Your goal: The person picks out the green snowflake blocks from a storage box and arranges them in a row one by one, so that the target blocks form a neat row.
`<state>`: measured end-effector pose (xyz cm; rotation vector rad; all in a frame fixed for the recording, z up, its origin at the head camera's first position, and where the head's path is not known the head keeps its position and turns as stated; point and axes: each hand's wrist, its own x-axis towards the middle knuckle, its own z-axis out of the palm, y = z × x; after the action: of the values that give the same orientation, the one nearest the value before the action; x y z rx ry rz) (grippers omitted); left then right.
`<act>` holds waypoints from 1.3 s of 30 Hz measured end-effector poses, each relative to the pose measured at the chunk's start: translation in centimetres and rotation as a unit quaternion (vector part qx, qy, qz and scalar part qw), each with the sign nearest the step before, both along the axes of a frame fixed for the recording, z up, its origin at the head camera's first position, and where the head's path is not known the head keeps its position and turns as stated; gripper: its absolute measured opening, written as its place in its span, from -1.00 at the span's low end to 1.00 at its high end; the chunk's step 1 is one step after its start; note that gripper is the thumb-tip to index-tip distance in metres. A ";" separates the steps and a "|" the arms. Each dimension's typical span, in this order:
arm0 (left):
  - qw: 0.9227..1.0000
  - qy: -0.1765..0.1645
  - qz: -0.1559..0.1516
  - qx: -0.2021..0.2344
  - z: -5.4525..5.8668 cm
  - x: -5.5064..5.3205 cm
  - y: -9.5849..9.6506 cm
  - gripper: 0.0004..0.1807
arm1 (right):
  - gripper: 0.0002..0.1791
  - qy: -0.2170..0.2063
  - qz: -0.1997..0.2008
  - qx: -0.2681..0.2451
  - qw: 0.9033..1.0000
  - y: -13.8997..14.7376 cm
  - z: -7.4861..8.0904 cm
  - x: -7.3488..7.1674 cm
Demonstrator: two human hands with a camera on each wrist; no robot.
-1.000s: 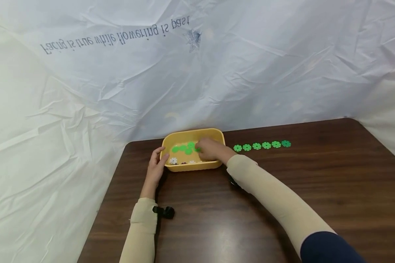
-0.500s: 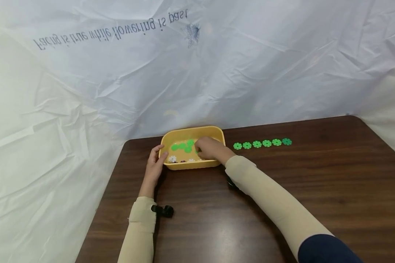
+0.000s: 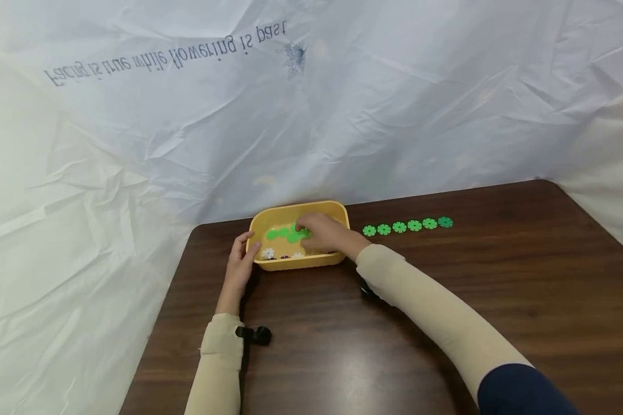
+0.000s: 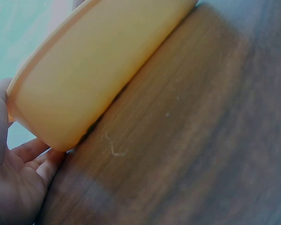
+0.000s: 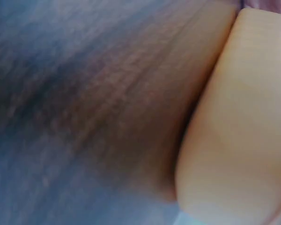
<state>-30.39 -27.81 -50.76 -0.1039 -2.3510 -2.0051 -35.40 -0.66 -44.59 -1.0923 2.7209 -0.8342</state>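
Note:
A yellow plastic basin (image 3: 301,264) stands near the table's back edge, with light green snowflake building discs (image 3: 277,233) and a few white ones (image 3: 267,253) inside. My left hand (image 3: 241,262) holds the basin's left end, thumb at the rim. In the left wrist view the fingers (image 4: 30,161) lie against the outer wall low down. My right hand (image 3: 324,233) reaches over the right side into the basin. Its thumb and forefinger stand apart beside the green discs, and the other fingertips are hidden. The right wrist view shows only the basin's outer wall (image 5: 239,117) and blurred table.
Right of the basin, several green discs (image 3: 399,227) lie in a straight row, the rightmost disc (image 3: 445,222) darker. The brown wooden table (image 3: 311,323) meets a pale printed sheet (image 3: 342,115) at the back and left.
My right hand has moved left inside the basin towards the green discs, and its thumb and forefinger have spread. The left hand keeps its hold on the basin; the row is unchanged.

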 end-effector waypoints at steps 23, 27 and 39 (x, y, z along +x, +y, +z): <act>1.000 0.001 0.009 -0.006 0.1 0.2 0.0 -0.45 | -0.76 0.043 -0.058 -0.096 0.993 10.6 0.6 2.5; 1.000 0.009 0.011 -0.007 0.1 0.2 0.0 -0.44 | -0.75 0.014 -0.099 -0.080 0.992 12.6 0.3 2.4; 1.000 0.017 0.009 -0.010 -0.1 0.5 0.1 -0.43 | -0.74 -0.020 -0.136 -0.040 0.990 15.2 -0.6 3.1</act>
<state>-29.89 -27.73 -50.87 -0.1156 -2.3448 -1.9555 -32.30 14.54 -45.16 -0.7145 2.8653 -0.9970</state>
